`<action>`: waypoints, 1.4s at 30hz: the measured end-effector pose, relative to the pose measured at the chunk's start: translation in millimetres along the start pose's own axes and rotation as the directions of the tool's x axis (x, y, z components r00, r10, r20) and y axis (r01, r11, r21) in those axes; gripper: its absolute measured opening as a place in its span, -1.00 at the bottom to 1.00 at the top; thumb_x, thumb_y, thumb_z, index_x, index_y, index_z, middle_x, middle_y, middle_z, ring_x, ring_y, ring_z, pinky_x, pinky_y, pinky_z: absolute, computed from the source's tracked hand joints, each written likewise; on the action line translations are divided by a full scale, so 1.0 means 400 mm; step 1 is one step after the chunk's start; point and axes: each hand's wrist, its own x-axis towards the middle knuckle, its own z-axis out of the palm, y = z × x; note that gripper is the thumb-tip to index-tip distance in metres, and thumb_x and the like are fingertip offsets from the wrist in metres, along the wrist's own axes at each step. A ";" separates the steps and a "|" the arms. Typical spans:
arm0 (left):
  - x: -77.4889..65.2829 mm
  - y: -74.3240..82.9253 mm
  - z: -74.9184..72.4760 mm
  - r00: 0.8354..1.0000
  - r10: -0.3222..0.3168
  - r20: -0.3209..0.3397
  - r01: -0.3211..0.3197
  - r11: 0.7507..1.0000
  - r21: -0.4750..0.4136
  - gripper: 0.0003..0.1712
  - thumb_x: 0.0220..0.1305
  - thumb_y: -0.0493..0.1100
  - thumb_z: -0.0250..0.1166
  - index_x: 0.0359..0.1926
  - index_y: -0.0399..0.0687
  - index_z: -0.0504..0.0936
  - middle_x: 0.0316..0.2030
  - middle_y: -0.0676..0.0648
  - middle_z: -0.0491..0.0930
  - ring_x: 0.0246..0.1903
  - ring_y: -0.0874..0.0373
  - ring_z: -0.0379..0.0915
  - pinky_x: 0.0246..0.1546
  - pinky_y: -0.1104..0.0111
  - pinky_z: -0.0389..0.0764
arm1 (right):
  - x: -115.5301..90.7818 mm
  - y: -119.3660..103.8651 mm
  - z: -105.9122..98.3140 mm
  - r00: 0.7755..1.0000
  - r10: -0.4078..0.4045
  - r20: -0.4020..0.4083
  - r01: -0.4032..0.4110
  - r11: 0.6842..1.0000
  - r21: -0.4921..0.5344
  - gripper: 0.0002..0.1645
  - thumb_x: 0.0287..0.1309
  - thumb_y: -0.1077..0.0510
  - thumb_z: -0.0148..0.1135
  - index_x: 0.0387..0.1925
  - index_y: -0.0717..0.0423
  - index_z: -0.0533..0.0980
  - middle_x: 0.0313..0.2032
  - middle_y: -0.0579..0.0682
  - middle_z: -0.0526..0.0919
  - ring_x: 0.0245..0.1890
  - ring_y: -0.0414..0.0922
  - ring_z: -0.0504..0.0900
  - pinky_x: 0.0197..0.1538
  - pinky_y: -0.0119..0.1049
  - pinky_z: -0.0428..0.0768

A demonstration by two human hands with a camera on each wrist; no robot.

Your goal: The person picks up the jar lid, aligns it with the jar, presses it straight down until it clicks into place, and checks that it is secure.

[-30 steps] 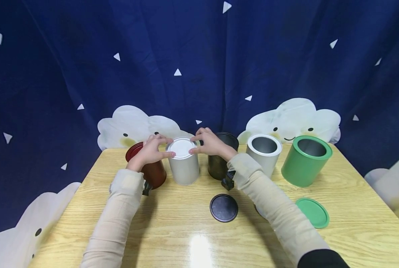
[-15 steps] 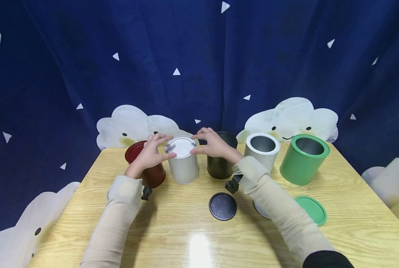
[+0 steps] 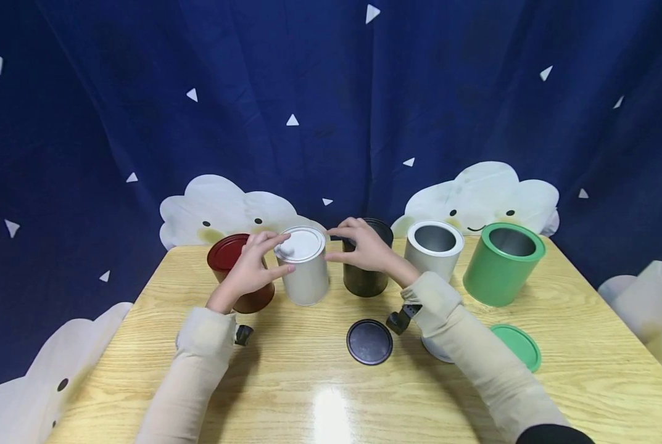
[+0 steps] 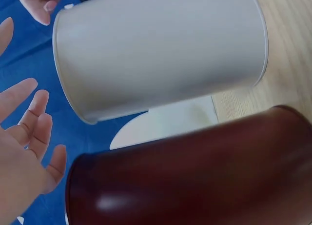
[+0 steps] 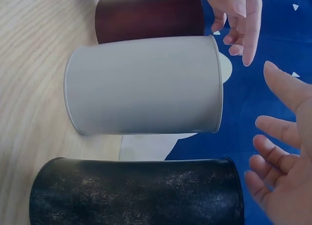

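Observation:
A white can (image 3: 305,283) stands upright in the head view with a white lid (image 3: 303,245) on its top. My left hand (image 3: 252,266) hovers at the left of the lid, thumb and fingers spread and holding nothing. On the other side, my right hand (image 3: 366,246) is held off the rim with fingers extended, in front of a black can (image 3: 364,280). Beneath my left hand stands a dark red can (image 3: 255,293) with a red top. The left wrist view shows left fingertips (image 4: 29,86) apart from the white can; the right wrist view shows right fingertips (image 5: 263,121) likewise apart.
Farther right stand an open white can (image 3: 438,262) and an open green can (image 3: 497,280). A black lid (image 3: 369,341) and a green lid (image 3: 519,348) lie flat on the wooden table (image 3: 286,382). A pale round lid (image 3: 435,350) is partly hidden by my right forearm.
Both hands have drawn away from the lid on the white can, the right toward the right and the left slightly down and left. The cans and lids stay in place.

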 end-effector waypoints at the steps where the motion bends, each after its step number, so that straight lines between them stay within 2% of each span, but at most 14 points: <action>1: -0.002 0.003 0.002 1.000 0.006 -0.005 -0.006 1.000 -0.001 -0.30 -0.12 -0.18 0.45 0.10 -0.30 0.47 -0.05 -0.26 0.41 -0.03 -0.13 0.17 -0.05 0.03 0.18 | -0.006 -0.001 -0.002 1.000 0.002 -0.005 -0.002 1.000 0.000 -0.38 -0.13 -0.04 0.40 -0.02 0.20 0.54 -0.17 0.09 0.50 -0.10 0.01 0.39 -0.02 -0.11 0.34; 12: -0.027 0.037 0.025 0.996 0.074 -0.043 -0.075 0.997 -0.023 -0.32 -0.12 -0.18 0.45 0.08 -0.32 0.47 -0.07 -0.20 0.43 -0.08 -0.08 0.20 -0.08 0.06 0.16 | -0.064 -0.013 -0.024 0.999 -0.012 -0.051 0.014 0.999 0.036 -0.40 -0.16 0.01 0.42 -0.04 0.22 0.54 -0.20 0.09 0.52 -0.10 0.02 0.41 -0.02 -0.08 0.34; 24: -0.042 0.067 0.036 0.991 0.124 -0.057 -0.127 0.991 -0.044 -0.22 -0.22 -0.16 0.50 0.11 -0.30 0.45 -0.07 -0.18 0.44 -0.05 -0.05 0.21 -0.05 0.07 0.21 | -0.119 -0.024 -0.050 0.998 -0.021 -0.065 0.026 0.997 0.078 -0.40 -0.18 0.06 0.43 -0.05 0.23 0.55 -0.20 0.10 0.52 -0.11 0.00 0.41 -0.08 -0.11 0.36; 31: -0.054 0.080 0.046 0.989 0.141 -0.034 -0.142 0.988 -0.054 -0.22 -0.22 -0.15 0.50 0.11 -0.27 0.45 -0.06 -0.15 0.43 -0.02 -0.05 0.21 -0.02 0.04 0.23 | -0.157 -0.031 -0.069 0.997 -0.026 -0.066 0.033 0.993 0.109 -0.44 -0.18 0.09 0.44 -0.05 0.18 0.56 -0.21 0.05 0.51 -0.28 -0.07 0.41 -0.28 -0.22 0.39; 35: -0.062 0.086 0.049 0.989 0.147 -0.021 -0.148 0.987 -0.065 -0.22 -0.21 -0.15 0.50 0.11 -0.25 0.45 -0.06 -0.15 0.42 -0.01 -0.06 0.22 -0.02 0.02 0.23 | -0.176 -0.033 -0.080 0.996 -0.045 -0.074 0.052 0.994 0.094 -0.45 -0.19 0.09 0.44 -0.07 0.17 0.57 -0.23 0.02 0.51 -0.28 -0.11 0.41 -0.26 -0.25 0.37; 42: -0.073 0.097 0.062 0.983 0.185 -0.004 -0.185 0.978 -0.095 -0.23 -0.21 -0.14 0.50 0.11 -0.20 0.45 -0.05 -0.11 0.42 0.00 -0.04 0.20 -0.03 0.03 0.19 | -0.206 -0.032 -0.091 0.997 -0.044 -0.056 0.048 0.996 0.070 -0.45 -0.21 0.08 0.45 -0.08 0.16 0.57 -0.22 -0.02 0.50 -0.20 -0.06 0.44 -0.17 -0.23 0.36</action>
